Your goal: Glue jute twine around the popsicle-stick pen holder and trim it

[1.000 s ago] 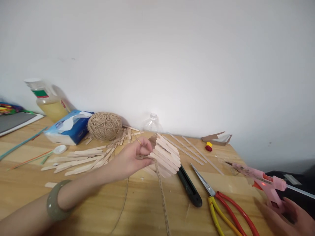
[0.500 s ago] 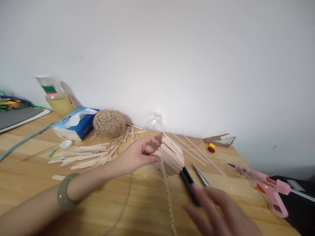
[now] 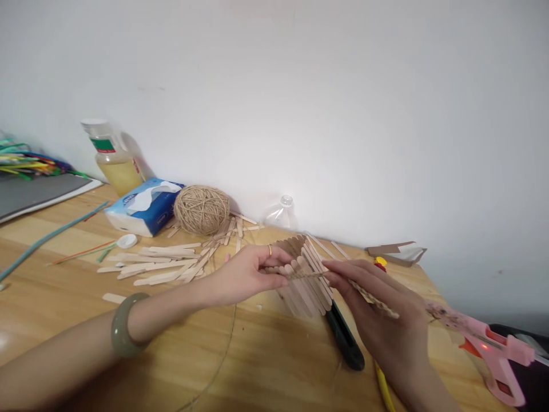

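My left hand [image 3: 257, 269], with a ring and a green bangle on the arm, grips the left edge of a box-like piece made of wooden craft sticks [image 3: 306, 283]. My right hand [image 3: 373, 297] pinches a braided twine cord [image 3: 375, 300] at the right side of the piece. Between both hands the cord runs across the near side of the sticks, and its end lies over my right fingers. A dark green handle [image 3: 346, 337] lies under the piece, with its far part hidden.
Loose craft sticks [image 3: 165, 264], a twine ball [image 3: 202, 209] and a tissue pack [image 3: 143, 206] are at the left. A pink glue gun [image 3: 489, 343] with a red light lies at the right. A clear bottle top [image 3: 281, 212] stands by the wall.
My right hand has come up and left from the lower right and taken hold of the cord, which hung down before. It now stretches sideways along the sticks. The view has shifted slightly.
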A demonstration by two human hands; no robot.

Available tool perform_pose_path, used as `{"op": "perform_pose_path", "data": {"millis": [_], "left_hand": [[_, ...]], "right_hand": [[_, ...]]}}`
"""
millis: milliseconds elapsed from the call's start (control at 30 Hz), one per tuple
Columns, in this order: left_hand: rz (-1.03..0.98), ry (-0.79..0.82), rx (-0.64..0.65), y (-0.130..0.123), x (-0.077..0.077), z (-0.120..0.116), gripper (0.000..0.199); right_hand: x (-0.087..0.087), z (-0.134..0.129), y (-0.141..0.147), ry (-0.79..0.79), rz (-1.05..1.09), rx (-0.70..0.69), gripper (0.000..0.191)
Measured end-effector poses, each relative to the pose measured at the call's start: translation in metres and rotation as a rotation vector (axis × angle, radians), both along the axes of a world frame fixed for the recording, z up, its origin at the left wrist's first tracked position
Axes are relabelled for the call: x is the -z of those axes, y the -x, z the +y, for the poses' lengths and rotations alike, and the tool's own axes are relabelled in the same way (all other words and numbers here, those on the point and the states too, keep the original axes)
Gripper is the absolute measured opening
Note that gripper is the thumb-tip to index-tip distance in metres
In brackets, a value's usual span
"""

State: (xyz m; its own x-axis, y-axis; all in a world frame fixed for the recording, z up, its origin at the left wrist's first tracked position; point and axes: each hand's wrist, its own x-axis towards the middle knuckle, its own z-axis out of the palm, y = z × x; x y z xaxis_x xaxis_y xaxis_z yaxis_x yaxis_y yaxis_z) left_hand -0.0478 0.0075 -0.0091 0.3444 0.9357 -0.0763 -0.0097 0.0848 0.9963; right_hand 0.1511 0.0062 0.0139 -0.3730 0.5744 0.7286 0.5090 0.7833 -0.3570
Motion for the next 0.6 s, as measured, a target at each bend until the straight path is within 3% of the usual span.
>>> {"op": "perform_pose_path", "data": {"millis": [167,600], "left_hand": [[0.084,-0.064,0.0,0.0015,0.0012,0.0009,0.021],[0.191,-0.164,0.146,0.005,-0.0029,-0.0022,0.021]], "right_hand": [[0.001,0.0049,-0.0028,-0.005,0.007,-0.01,0.022],[0.0038,0.0098,-0.0022,-0.029,0.021,0.0,0.019]]}}
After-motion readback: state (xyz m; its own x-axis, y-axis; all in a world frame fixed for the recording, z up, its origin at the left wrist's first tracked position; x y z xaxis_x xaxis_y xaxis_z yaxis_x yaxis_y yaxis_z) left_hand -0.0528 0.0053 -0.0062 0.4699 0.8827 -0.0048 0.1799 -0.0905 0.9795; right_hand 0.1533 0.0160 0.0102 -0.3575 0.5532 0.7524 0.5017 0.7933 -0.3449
